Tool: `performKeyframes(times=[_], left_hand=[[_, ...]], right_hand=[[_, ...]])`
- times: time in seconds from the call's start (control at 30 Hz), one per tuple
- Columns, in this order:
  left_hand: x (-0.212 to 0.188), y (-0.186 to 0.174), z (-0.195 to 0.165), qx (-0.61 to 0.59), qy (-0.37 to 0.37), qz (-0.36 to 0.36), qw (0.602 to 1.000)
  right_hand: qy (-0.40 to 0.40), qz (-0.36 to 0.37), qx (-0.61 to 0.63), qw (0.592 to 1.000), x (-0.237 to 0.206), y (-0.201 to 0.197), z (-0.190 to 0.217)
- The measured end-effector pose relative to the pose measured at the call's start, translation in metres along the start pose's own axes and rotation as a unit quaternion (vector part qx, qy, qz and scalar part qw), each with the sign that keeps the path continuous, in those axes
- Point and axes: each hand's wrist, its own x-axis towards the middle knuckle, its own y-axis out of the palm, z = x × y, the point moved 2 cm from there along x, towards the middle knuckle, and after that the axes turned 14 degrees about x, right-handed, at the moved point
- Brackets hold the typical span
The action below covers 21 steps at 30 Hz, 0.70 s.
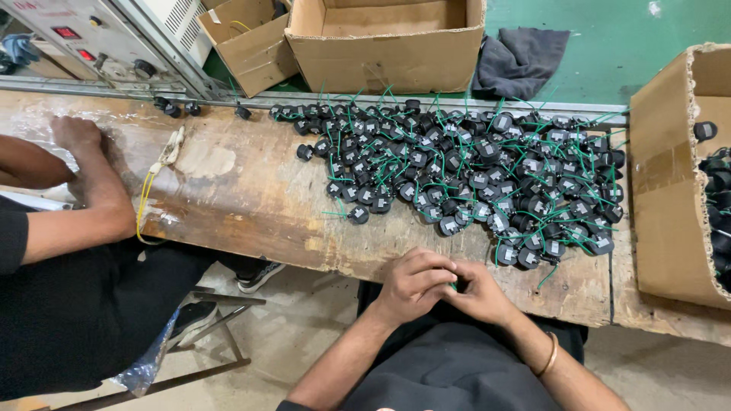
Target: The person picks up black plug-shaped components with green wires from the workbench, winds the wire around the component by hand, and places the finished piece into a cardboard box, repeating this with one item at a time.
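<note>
My left hand (415, 283) and my right hand (480, 293) are pressed together at the near edge of the wooden workbench (244, 190). Both close around one small part with a green wire; only a bit of green shows between the fingers. Just beyond my hands lies a big heap of small black round parts with green wires (472, 171), spread over the bench's middle and right.
A co-worker's arm (91, 190) rests on the bench at left, next to a yellow cord (148, 190). A cardboard box (674, 175) with more black parts stands at right. Two open boxes (381, 46) and a dark cloth (521, 53) lie beyond; a control panel (91, 34) is at top left.
</note>
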Motion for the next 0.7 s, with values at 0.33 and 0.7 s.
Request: performKeyframes(times=[0.33,0.7], left_hand=[[-0.046,0.017,0.03,-0.248,-0.3,-0.011,0.921],[-0.033,-0.078,0.116,0.041,-0.512,-0.192,0.836]], right_hand=[[-0.023,0.05,-0.157,0.986,0.01,0.013,0.033],[-0.1,0.027,-0.137,0.985,0.01,0.017,0.041]])
